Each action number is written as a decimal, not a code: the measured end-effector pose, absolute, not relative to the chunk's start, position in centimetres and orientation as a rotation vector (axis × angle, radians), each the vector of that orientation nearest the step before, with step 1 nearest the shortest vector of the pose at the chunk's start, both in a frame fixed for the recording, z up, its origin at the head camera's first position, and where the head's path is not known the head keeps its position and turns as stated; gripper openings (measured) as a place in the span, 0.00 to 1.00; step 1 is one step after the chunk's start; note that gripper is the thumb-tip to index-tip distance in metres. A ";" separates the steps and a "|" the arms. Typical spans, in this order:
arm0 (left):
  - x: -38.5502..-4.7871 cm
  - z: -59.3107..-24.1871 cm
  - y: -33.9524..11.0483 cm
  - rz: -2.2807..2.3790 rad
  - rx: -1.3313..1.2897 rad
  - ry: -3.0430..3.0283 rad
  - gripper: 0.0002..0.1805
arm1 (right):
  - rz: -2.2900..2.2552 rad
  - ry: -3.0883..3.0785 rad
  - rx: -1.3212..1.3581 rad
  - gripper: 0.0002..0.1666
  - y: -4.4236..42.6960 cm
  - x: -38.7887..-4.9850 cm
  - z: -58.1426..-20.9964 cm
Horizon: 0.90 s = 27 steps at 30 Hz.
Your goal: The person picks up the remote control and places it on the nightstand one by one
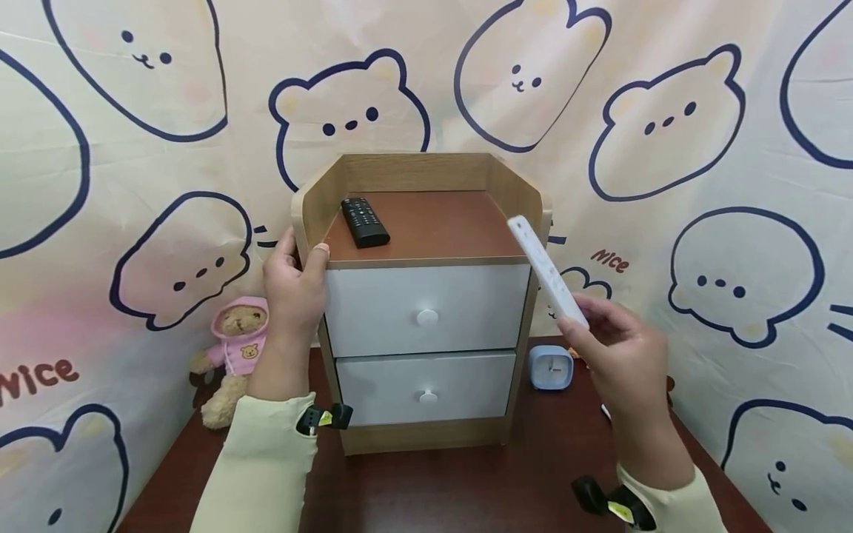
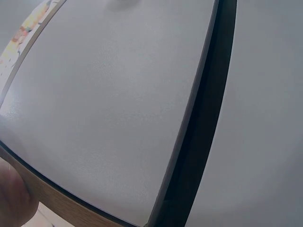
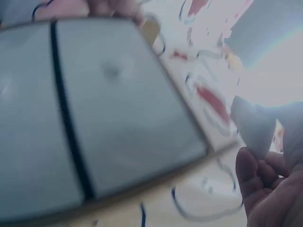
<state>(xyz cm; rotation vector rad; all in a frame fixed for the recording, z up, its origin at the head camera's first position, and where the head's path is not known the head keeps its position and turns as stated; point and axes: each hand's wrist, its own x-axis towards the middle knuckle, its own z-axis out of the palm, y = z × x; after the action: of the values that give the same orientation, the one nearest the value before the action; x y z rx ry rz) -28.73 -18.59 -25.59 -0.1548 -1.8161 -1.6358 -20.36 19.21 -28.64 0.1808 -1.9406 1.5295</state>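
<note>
My left hand [image 1: 296, 285] grips the left side panel of a small wooden cabinet [image 1: 426, 437] with two white drawers. In the left wrist view, part of that hand [image 2: 15, 196] touches the wooden edge beside a drawer front [image 2: 118, 94]. My right hand [image 1: 623, 355] pinches one end of a slim white remote [image 1: 546, 270], which slants up toward the cabinet's right front corner. The right wrist view has the hand [image 3: 272, 194] around the white remote's end [image 3: 255, 127]. A black remote [image 1: 364, 222] lies on the cabinet's brown top, at the left.
A teddy bear in a pink hoodie [image 1: 241, 348] sits left of the cabinet, behind my left forearm. On the dark red table [image 1: 426, 488], a small light-blue clock [image 1: 551, 367] stands right of the cabinet. A cartoon-print cloth [image 1: 520, 170] hangs behind.
</note>
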 end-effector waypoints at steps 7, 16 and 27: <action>-28.7 -25.4 -18.6 -1.651 -0.143 -1.819 0.28 | 1.287 -2.058 0.337 0.23 14.9 -21.9 -24.1; -28.5 -25.5 -18.6 -1.656 -0.132 -1.829 0.29 | 0.907 -2.174 0.387 0.29 9.7 -25.0 -19.6; -28.9 -25.7 -18.6 -1.641 -0.183 -1.803 0.27 | 0.668 -2.408 0.257 0.28 5.2 -27.5 -17.4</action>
<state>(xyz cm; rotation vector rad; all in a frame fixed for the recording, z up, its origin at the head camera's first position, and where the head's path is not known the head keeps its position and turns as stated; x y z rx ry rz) -28.92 -18.61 -25.67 -0.1829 -1.8031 -1.6406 -27.54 5.17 -17.36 0.2567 -2.4080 0.6676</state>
